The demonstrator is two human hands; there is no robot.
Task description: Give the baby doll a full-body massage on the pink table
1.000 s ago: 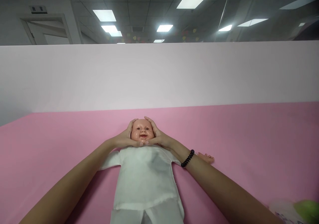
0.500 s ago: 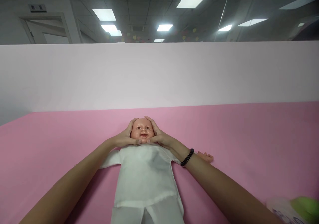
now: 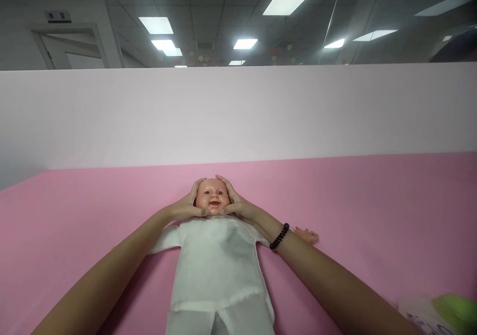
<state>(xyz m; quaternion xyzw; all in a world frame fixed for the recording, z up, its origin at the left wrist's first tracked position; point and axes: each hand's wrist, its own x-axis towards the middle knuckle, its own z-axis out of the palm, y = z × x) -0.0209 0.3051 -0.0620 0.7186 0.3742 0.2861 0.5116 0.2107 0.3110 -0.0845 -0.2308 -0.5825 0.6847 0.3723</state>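
A baby doll (image 3: 218, 265) in a white outfit lies on its back on the pink surface (image 3: 372, 206), head pointing away from me. My left hand (image 3: 186, 205) cups the left side of the doll's head (image 3: 212, 197), fingers curled over the top and thumb on the cheek. My right hand (image 3: 236, 203) cups the other side the same way, thumb by the chin. A black bead bracelet (image 3: 279, 236) sits on my right wrist. The doll's bare hand (image 3: 308, 235) sticks out beyond my right forearm.
A pale wall panel (image 3: 238, 116) rises behind the pink surface. At the bottom right corner lies a green and white package (image 3: 443, 315), partly cut off. Ceiling lights and a door frame show above the panel.
Both thumbs have slid slightly up from under the chin onto the doll's cheeks. The hands otherwise stay around the head.
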